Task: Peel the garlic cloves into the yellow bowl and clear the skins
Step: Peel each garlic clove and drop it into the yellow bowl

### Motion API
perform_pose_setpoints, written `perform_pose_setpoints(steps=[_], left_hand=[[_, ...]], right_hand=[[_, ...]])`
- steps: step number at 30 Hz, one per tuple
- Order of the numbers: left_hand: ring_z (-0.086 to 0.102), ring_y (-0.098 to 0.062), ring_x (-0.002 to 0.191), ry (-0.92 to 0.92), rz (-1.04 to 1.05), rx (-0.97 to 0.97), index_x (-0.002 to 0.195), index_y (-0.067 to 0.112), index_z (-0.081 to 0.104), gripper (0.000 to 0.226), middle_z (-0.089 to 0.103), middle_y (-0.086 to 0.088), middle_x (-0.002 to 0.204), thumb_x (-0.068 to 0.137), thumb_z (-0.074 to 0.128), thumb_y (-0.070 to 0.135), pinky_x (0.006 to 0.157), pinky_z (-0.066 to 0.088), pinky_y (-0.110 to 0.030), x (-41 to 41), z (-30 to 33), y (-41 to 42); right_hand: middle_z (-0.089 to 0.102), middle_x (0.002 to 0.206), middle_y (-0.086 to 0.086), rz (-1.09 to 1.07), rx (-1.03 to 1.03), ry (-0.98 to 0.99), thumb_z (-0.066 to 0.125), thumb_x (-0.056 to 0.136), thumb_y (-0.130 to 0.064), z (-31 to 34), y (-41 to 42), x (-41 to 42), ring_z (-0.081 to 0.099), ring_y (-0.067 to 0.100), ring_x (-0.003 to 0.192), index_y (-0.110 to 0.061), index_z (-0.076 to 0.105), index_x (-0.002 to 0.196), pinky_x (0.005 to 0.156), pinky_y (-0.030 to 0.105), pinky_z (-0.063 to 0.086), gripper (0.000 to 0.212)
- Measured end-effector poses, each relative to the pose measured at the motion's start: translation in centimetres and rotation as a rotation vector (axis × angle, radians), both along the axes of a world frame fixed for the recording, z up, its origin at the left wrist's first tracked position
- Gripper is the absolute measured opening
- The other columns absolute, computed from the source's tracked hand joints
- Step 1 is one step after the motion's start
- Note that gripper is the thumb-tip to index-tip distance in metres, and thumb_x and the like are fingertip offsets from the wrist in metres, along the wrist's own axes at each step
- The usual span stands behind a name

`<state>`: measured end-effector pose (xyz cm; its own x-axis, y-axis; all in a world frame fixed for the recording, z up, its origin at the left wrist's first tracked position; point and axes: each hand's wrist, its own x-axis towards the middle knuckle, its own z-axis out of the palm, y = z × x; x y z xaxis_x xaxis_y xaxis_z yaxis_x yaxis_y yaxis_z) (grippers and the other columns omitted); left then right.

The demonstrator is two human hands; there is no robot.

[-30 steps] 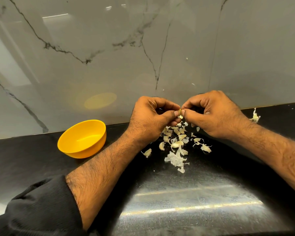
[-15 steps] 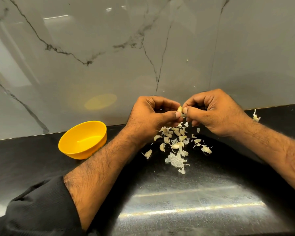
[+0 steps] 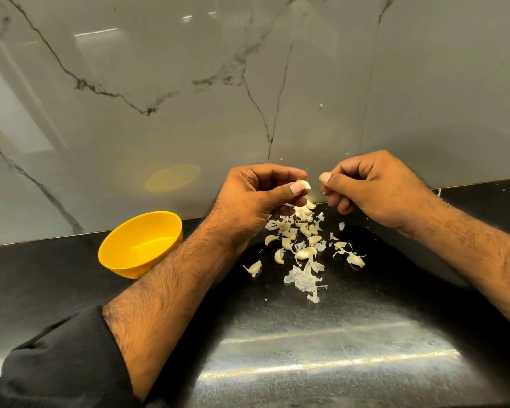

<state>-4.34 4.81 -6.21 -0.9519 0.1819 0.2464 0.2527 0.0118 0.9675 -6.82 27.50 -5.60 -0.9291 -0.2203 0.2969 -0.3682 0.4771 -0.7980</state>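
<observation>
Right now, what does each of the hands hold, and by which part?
The left hand pinches a garlic clove by its near end, between thumb and fingers. The right hand has its fingertips pinched together; whether it holds a skin scrap cannot be told.

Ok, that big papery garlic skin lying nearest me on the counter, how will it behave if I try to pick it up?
The garlic skin looks thin and translucent, so probably floppy and nearly weightless. Its ragged edges suggest it tears easily. Lying flat on the glossy black counter, it may slide rather than lift.
</observation>
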Motion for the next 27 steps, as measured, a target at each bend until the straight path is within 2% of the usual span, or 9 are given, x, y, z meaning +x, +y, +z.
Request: perform_pose_setpoints(steps=[3, 4, 7, 12, 17, 21, 27], left_hand=[[0.079, -0.027, 0.089, 0.049, 0.029, -0.047, 0.117, -0.003, 0.075, 0.024, 0.081, -0.018, 0.102, 0.094, 0.075, 0.000, 0.077, 0.064, -0.029, -0.1, -0.1, -0.1], [0.080, -0.026, 0.088, 0.074, 0.048, -0.085, 0.116, -0.002, 0.076, 0.023, 0.081, -0.016, 0.100, 0.093, 0.076, 0.001, 0.076, 0.063, -0.027, -0.2, -0.1, -0.1], [0.080, -0.018, 0.087, 0.183, 0.118, -0.232, 0.112, 0.003, 0.079, 0.019, 0.082, -0.005, 0.096, 0.093, 0.078, 0.004, 0.077, 0.062, -0.024, -0.4, -0.2, -0.2], [0.077, -0.006, 0.089, 0.350, 0.192, -0.446, 0.108, 0.014, 0.082, 0.015, 0.080, 0.007, 0.094, 0.093, 0.083, 0.016, 0.084, 0.066, -0.031, -0.6, -0.5, -0.1], [0.076, -0.002, 0.089, 0.449, 0.208, -0.516, 0.109, 0.014, 0.082, 0.014, 0.080, 0.009, 0.096, 0.096, 0.080, 0.018, 0.084, 0.065, -0.027, -0.2, -0.5, 0.2], [0.074, 0.001, 0.090, 0.525, 0.231, -0.605, 0.109, 0.017, 0.082, 0.013, 0.079, 0.011, 0.097, 0.097, 0.079, 0.021, 0.083, 0.064, -0.025, 0.0, -0.4, 0.4], [0.072, -0.002, 0.088, 0.608, 0.246, -0.728, 0.108, 0.020, 0.083, 0.012, 0.078, 0.009, 0.095, 0.098, 0.076, 0.020, 0.081, 0.065, -0.030, 0.3, -0.2, 0.9]], right_hand=[[0.076, 0.085, 0.003, 0.050, 0.012, 0.004, 0.077, 0.094, -0.014, 0.1, 0.2, 0.2, 0.073, 0.014, 0.075, -0.019, 0.077, 0.095, 0.073, 0.034, 0.065, 0.004], [0.076, 0.088, 0.003, 0.079, 0.008, -0.008, 0.078, 0.093, -0.011, 0.1, 0.1, 0.3, 0.074, 0.014, 0.078, -0.019, 0.077, 0.098, 0.075, 0.035, 0.066, 0.010], [0.079, 0.088, 0.000, 0.140, 0.042, -0.022, 0.071, 0.098, -0.020, 0.3, -0.1, 0.6, 0.075, 0.018, 0.082, -0.021, 0.080, 0.100, 0.081, 0.039, 0.066, 0.009], [0.079, 0.085, -0.004, 0.162, 0.130, 0.022, 0.066, 0.100, -0.035, 0.0, -0.8, 1.0, 0.075, 0.016, 0.080, -0.028, 0.080, 0.097, 0.083, 0.045, 0.065, 0.016], [0.078, 0.083, -0.008, 0.109, 0.142, 0.041, 0.066, 0.102, -0.032, 0.0, -0.8, 0.7, 0.075, 0.009, 0.076, -0.027, 0.079, 0.099, 0.080, 0.041, 0.066, 0.014], [0.078, 0.082, -0.013, 0.139, 0.185, 0.064, 0.064, 0.103, -0.031, 0.1, -1.0, 1.2, 0.074, 0.005, 0.074, -0.029, 0.079, 0.099, 0.075, 0.029, 0.063, 0.015], [0.078, 0.083, -0.012, 0.145, 0.195, 0.042, 0.061, 0.105, -0.028, -0.2, -1.1, 0.9, 0.075, 0.007, 0.074, -0.029, 0.077, 0.096, 0.077, 0.034, 0.064, 0.019]])
